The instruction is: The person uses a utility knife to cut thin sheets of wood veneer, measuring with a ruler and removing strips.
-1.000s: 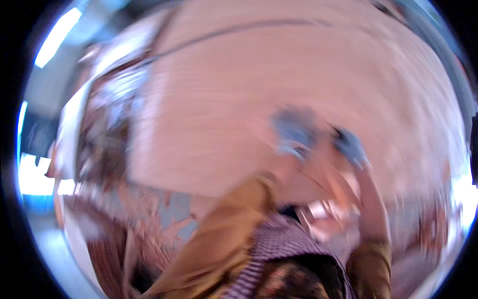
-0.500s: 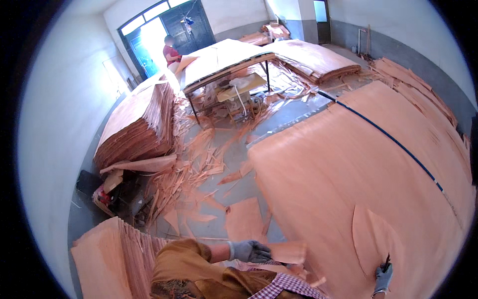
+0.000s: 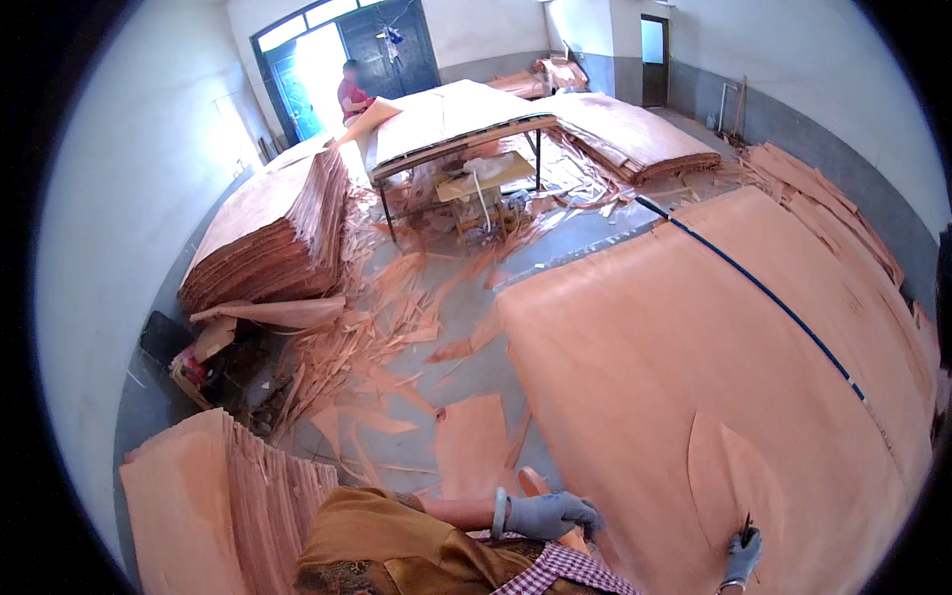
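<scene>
My left hand (image 3: 555,517), in a grey glove, is closed at the near left edge of a large sheet of reddish wood veneer (image 3: 635,367). A curled veneer strip (image 3: 534,482) shows behind its wrist, and a bit of veneer shows below the fingers, which partly hide the grip. Farther right, my gloved right hand (image 3: 742,557) rests low over the sheet, closed on a slim dark tool (image 3: 748,524) that points away from me; its exact kind is too small to make out. Beside that hand lies a loose, pointed veneer patch (image 3: 729,476) on the sheet.
A dark blue rod (image 3: 764,290) lies across the sheet. Veneer stacks stand at near left (image 3: 178,476) and far left (image 3: 253,233). Veneer scraps (image 3: 367,347) litter the floor. Beyond, a person in red (image 3: 351,94) handles veneer at a metal-legged table (image 3: 456,114).
My left hand has moved right and slightly down, its fingers now curled; the flat veneer piece beside it now shows as a curled strip. My right hand has shifted slightly left in view.
</scene>
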Tool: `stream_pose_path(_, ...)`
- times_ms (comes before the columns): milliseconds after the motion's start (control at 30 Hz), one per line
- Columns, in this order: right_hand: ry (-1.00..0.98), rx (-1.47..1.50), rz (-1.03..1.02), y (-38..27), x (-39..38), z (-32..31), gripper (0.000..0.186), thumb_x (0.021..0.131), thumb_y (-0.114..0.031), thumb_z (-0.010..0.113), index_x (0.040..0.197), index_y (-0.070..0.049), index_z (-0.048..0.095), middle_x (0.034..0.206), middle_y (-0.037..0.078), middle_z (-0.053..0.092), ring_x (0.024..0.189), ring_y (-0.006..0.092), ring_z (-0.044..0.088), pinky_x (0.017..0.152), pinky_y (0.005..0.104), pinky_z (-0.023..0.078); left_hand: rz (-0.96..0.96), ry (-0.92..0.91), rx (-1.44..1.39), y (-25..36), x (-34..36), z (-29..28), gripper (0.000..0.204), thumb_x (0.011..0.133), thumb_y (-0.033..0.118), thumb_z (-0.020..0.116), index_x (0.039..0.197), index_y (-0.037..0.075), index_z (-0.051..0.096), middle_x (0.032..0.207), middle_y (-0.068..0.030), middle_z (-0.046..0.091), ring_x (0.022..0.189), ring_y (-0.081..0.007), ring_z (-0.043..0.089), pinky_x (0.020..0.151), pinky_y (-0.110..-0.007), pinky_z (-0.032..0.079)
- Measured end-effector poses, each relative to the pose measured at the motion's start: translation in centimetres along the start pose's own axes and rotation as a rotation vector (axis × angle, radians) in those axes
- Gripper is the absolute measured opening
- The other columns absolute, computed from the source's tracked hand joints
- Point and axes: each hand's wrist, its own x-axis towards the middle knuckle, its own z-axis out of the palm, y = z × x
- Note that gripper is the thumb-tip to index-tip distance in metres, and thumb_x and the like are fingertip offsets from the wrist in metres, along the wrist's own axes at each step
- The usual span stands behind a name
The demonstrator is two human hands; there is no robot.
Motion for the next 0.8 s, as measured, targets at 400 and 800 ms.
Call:
stream_pose_path(400, -0.138, -0.217, -0.006, -5.0, -0.3, -2.0, 0.031, 0.082, -0.025, 0.063, 0.101, -0.002, 0.059, 0.090, 0.019, 0.062, 0.080, 0.0331, 0.060, 0.071, 0.0418, 0.049, -0.061, 0.019, 0.035, -1.7, 0.3, 1.5, 0.027, 0.087, 0.015, 0.048, 0.109, 0.004, 0.059, 0.096, -0.0112, 0.065, 0.090, -0.0220, 0.062, 0.081, -0.032, 0.047)
stream_pose_path(800, -0.140, -0.208, 0.006, -6.5, -0.8, -2.7, 0.035, 0.080, -0.029, 0.065, 0.101, -0.002, 0.059, 0.089, 0.018, 0.064, 0.079, 0.0335, 0.061, 0.071, 0.0430, 0.050, -0.136, -0.082, 0.188, -1.0, -0.2, 0.6, 0.027, 0.089, 0.022, 0.047, 0.108, 0.006, 0.055, 0.099, -0.0176, 0.062, 0.091, -0.0337, 0.060, 0.080, -0.040, 0.046)
